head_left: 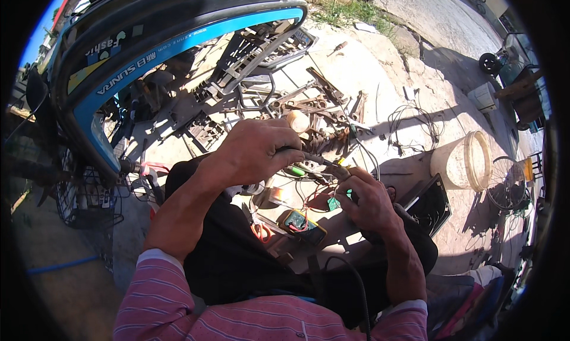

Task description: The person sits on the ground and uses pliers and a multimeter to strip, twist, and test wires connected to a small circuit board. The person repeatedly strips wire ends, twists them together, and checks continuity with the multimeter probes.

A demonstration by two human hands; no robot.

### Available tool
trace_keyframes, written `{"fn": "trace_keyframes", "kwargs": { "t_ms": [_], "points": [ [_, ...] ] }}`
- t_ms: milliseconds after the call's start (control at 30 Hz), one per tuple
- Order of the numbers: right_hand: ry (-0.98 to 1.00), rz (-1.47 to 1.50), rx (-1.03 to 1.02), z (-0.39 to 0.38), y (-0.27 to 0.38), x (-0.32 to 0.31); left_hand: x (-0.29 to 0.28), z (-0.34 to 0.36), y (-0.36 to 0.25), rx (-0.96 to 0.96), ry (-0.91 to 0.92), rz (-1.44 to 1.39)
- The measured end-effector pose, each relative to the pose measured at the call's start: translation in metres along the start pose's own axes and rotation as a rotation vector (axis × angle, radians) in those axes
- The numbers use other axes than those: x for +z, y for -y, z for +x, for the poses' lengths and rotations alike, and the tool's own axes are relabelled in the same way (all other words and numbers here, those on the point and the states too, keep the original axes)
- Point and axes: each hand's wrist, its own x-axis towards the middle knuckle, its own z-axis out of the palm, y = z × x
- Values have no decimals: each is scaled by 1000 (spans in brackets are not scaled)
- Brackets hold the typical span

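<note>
Grasps a slim grey piece point(316, 159) in left hand point(256, 150) with curled fingers, and apparently pinches its other end in right hand point(369, 203); cannot tell its kind. Holds it in midair, between meter point(312, 232) and tools point(314, 106) in view, left of bucket point(452, 164).

Slim grey piece point(315, 158), ends apparently hidden by hands point(255, 151)

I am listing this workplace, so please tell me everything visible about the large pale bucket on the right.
The pale bucket looks plastic, off-white to tan, with a thick ringed rim. It is on the ground, right of the person's right hand; no hand touches it. Its rimmed end points right; standing or lying, I cannot tell.
</note>
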Motion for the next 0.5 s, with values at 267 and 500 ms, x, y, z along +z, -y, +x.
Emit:
{"fn": "trace_keyframes", "kwargs": {
  "t_ms": [267,500],
  "points": [
    [49,-9,-1,0,6,-5,4,2,-3,-2,22,51],
    [90,-103,14,-1,4,-2,13,2,-8,32,2,129]
  ]
}}
